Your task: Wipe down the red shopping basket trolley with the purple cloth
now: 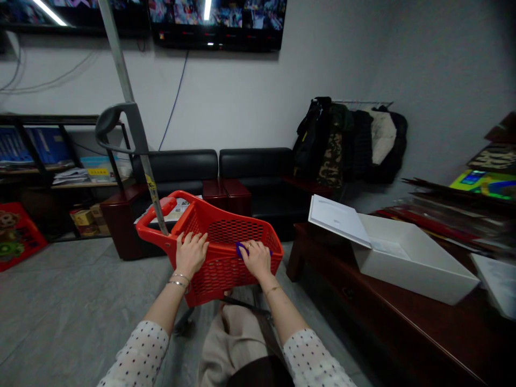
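A small red plastic shopping cart (226,271) with a perforated basket stands right in front of me. My left hand (191,256) rests on the near rim, by the handle end, with its fingers curled over the edge. Farther right along the same rim, my right hand (256,258) presses a purple cloth (241,249) against the plastic. Most of the cloth is hidden under the fingers. A grey metal pole (150,180) with a dark grey loop grip (117,129) rises from the cart's handle end.
A dark wooden table (338,285) on the right holds an open white box (419,274) and stacked flat items. Behind the cart are black sofas (258,162). Shelves (80,183) stand at the left, coats (350,140) hang at the back, and screens (217,40) are wall-mounted.
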Demonstrator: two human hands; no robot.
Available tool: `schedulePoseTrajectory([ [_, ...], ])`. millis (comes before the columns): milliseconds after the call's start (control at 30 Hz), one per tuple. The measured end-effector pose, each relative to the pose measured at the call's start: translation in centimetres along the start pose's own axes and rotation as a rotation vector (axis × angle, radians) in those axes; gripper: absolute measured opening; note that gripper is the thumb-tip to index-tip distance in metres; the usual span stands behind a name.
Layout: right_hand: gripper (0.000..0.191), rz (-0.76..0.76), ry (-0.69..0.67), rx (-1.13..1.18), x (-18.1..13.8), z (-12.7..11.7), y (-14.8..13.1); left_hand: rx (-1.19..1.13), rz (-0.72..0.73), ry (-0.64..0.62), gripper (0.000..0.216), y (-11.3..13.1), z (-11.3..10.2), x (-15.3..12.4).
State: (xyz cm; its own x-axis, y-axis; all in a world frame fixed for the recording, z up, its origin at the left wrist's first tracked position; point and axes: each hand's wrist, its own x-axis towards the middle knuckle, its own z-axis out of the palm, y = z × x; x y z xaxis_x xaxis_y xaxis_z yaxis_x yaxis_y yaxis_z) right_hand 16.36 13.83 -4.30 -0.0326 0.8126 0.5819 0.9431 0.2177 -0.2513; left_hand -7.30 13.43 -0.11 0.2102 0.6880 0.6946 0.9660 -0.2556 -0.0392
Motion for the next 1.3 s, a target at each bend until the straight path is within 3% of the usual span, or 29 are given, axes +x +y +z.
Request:
schedulePoseTrajectory([
  [133, 0.033, 0.134, 0.092, -0.034, 0.2, 0.9, -2.2, -0.024, -0.010, 0.010, 0.041, 0.2, 0.2, 0.1],
  [267, 0.037, 0.070, 0.124, 0.013, 0.9, 2.2, -6.8, -0.004, -0.003, 0.008, 0.042, 0.1, 0.2, 0.1],
  [333, 0.036, 0.026, 0.115, 0.041, 1.1, 2.4, -7.5, 0.000, 0.000, 0.006, 0.042, 0.0, 0.1, 0.1],
  [467, 0.034, -0.026, 0.088, 0.065, 0.8, 1.8, -3.9, -0.029, 0.003, -0.003, 0.042, -0.2, -0.1, 0.0],
  [600, 0.033, 0.100, 0.100, 0.024, 0.1, 0.8, 2.2, -0.060, -0.011, -0.002, 0.042, 0.0, 0.0, 0.1],
  [700, 0.034, 0.222, 0.137, -0.002, 0.0, 0.5, 3.9, -0.049, -0.014, 0.015, 0.041, 0.3, 0.2, 0.1],
  [800, 0.033, 0.283, 0.179, -0.015, 0.2, 1.0, 1.4, -0.030, -0.012, 0.021, 0.041, 0.5, 0.3, 0.1],
  [933, 0.031, 0.099, 0.142, 0.058, 1.0, 2.1, -5.0, -0.018, -0.009, 0.011, 0.043, 0.3, 0.2, 0.2],
  [1033, 0.031, 0.013, 0.106, 0.094, 1.3, 2.3, -7.3, -0.024, 0.001, 0.003, 0.042, 0.1, 0.0, 0.2],
  [1100, 0.033, -0.030, 0.083, 0.107, 1.2, 1.9, -6.3, -0.021, 0.006, -0.001, 0.042, 0.0, -0.1, 0.2],
  [1167, 0.033, -0.029, 0.064, 0.098, 0.9, 1.4, -3.5, -0.020, 0.005, -0.001, 0.042, 0.0, 0.0, 0.1],
  [1300, 0.035, 0.150, 0.054, 0.014, 0.6, 0.4, 2.6, -0.029, -0.009, 0.004, 0.042, 0.2, 0.1, 0.1],
])
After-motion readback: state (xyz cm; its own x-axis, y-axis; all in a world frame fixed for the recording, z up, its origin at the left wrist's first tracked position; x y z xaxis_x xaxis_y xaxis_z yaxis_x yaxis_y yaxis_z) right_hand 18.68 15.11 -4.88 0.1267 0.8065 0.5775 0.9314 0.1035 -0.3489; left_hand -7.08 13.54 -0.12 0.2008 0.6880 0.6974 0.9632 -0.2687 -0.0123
